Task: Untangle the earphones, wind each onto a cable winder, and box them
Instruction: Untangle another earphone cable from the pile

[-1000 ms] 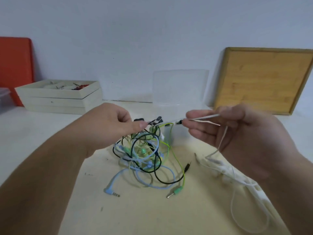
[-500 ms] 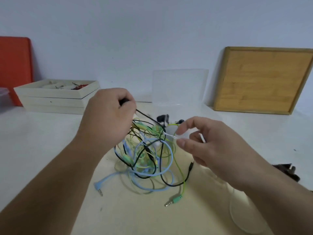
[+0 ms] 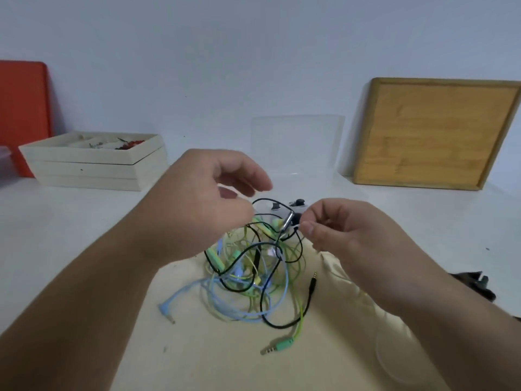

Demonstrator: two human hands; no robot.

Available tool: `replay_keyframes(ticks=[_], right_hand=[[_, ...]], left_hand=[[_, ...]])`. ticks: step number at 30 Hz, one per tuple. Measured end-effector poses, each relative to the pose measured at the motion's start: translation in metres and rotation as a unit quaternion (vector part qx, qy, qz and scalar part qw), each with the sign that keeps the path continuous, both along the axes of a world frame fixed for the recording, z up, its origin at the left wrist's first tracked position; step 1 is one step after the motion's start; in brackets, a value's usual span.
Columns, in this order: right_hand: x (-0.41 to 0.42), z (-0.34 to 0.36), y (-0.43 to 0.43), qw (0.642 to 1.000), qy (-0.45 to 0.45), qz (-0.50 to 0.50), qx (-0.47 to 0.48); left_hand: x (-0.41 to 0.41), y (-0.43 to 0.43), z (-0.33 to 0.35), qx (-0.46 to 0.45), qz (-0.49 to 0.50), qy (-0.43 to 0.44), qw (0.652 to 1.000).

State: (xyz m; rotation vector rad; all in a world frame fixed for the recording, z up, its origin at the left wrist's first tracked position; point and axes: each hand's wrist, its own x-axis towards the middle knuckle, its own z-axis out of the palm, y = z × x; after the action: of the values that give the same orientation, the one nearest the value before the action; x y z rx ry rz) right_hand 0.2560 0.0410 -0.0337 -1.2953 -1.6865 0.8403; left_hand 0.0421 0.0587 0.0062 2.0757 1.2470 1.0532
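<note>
1. On the head camera I see the tangle of earphones [image 3: 253,266] lying on a beige cloth [image 3: 214,356] in the middle of the white worktop [image 3: 56,221]. Black, green, pale blue and yellow cords are knotted together in it.
2. The left hand [image 3: 203,204] hovers over the far left part of the tangle with its fingers curled. It is blurred, so I cannot tell whether its grip has a cord or nothing. A black loop rises close to its fingertips.
3. The right hand [image 3: 346,235] is at the right side of the tangle. Its grip is a thumb-and-forefinger pinch on a thin white cord [image 3: 295,227], just beside a slanted silver sleeve [image 3: 288,221].
4. Three plugs lie loose on the cloth: a blue plug [image 3: 166,309] to the left, a green plug [image 3: 277,347] nearest me, and a black plug [image 3: 313,283] to the right.
5. A clear box [image 3: 296,145] stands behind the tangle, near the wall.
6. Along the wall, a wooden board [image 3: 434,134] leans on the right and a stack of cream trays [image 3: 93,165] sits on the left. An orange board [image 3: 22,108] stands behind the trays.
</note>
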Motion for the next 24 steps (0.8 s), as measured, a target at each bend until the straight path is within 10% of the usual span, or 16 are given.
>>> replay_keyframes(ticks=[6, 21, 24], right_hand=[[-0.001, 0.000, 0.000, 0.994, 0.089, 0.061, -0.006], [0.004, 0.008, -0.003, 0.998, 0.052, 0.036, -0.026], [0.004, 0.012, -0.004, 0.998, 0.051, 0.023, -0.039]], left_hand=[[0.024, -0.001, -0.021, 0.013, 0.053, 0.094, 0.994], [0.018, 0.005, -0.015, -0.171, 0.053, -0.150, 0.972], [0.017, 0.001, -0.014, -0.115, 0.005, -0.039, 0.993]])
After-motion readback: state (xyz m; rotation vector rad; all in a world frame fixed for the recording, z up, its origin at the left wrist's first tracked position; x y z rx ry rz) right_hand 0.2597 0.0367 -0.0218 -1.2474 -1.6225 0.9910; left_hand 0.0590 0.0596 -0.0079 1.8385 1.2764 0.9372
